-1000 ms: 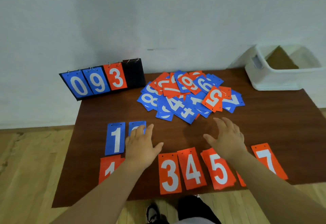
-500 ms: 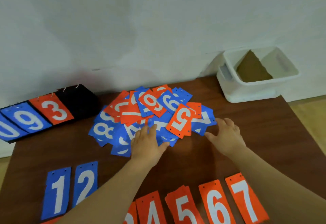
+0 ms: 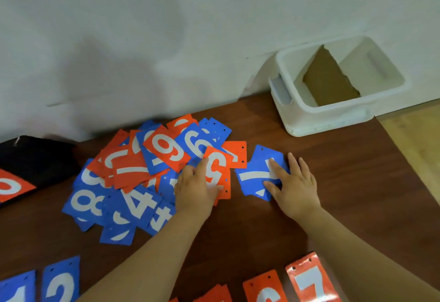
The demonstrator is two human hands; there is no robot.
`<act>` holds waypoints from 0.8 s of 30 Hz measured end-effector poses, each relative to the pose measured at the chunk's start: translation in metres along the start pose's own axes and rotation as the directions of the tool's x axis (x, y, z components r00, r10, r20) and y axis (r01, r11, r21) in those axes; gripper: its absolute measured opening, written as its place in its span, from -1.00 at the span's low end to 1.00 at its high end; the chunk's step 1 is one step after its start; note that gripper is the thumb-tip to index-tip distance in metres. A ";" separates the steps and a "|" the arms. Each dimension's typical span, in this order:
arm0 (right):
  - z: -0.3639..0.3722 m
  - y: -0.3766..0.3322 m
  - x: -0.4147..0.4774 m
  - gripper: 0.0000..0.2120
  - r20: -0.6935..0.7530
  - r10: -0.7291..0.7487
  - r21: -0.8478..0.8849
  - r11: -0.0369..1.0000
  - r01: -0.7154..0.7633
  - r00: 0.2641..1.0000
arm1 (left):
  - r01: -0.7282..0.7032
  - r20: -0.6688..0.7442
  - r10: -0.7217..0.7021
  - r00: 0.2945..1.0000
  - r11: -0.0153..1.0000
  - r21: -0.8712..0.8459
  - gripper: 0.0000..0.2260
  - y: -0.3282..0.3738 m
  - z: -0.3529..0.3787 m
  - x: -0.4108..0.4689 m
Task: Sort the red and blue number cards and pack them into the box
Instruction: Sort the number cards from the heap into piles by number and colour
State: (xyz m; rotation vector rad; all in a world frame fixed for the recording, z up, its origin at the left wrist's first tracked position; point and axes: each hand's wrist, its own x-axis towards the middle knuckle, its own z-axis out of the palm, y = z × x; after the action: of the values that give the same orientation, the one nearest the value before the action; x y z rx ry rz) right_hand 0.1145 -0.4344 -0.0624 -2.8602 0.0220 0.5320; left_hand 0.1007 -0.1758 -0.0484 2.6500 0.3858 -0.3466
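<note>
Cards (image 3: 147, 178) in red and blue lie in a messy heap at the far left of the table (image 3: 357, 194). I watch through the head camera, looking down.

My right hand (image 3: 295, 182) is the nearer one to the blue 7 card (image 3: 256, 176), which sits just off the right edge of the heap. The hand lies flat on it with straight fingers and grips nothing. The 7 lies on its side, its top toward my right.

My left hand (image 3: 195, 189) rests flat on the red 5 card (image 3: 217, 166) and holds nothing too.

I think the blue 7 must come back toward me, into the row with the blue 2 card (image 3: 59, 282) at the near left. My left arm lies across that path and could get in the way.

The red 7 card (image 3: 309, 280) waits at the near right. The white box (image 3: 328, 123) stands at the far right corner, well apart from both hands. A black stand (image 3: 35, 159) sits at the far left.
</note>
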 end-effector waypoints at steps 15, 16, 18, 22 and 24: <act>-0.033 -0.009 0.030 -0.51 0.152 0.348 0.250 0.892 -0.377 0.925 | 0.056 -0.020 -0.067 0.998 0.936 -0.348 -0.63 -0.011 -0.036 -0.019; -0.035 -0.010 0.031 -0.50 0.154 0.353 0.220 0.898 -0.380 0.923 | 0.066 -0.019 -0.078 0.997 0.932 -0.355 -0.64 -0.013 -0.038 -0.020; -0.039 -0.010 0.034 -0.48 0.163 0.351 0.180 0.908 -0.378 0.922 | 0.091 -0.011 -0.103 0.995 0.922 -0.376 -0.64 -0.017 -0.041 -0.023; -0.040 -0.009 0.038 -0.52 0.175 0.373 0.233 0.883 -0.407 0.911 | 0.133 0.029 -0.133 0.991 0.901 -0.412 -0.66 -0.019 -0.046 -0.031; -0.039 -0.011 0.038 -0.60 0.158 0.386 0.299 0.858 -0.416 0.909 | 0.147 0.054 -0.137 0.989 0.884 -0.445 -0.68 -0.020 -0.046 -0.037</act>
State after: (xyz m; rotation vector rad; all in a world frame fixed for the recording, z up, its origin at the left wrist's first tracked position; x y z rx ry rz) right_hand 0.1640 -0.4319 -0.0381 -2.4990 0.6456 0.6665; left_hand 0.0681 -0.1452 -0.0046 2.1694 0.5798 -0.2892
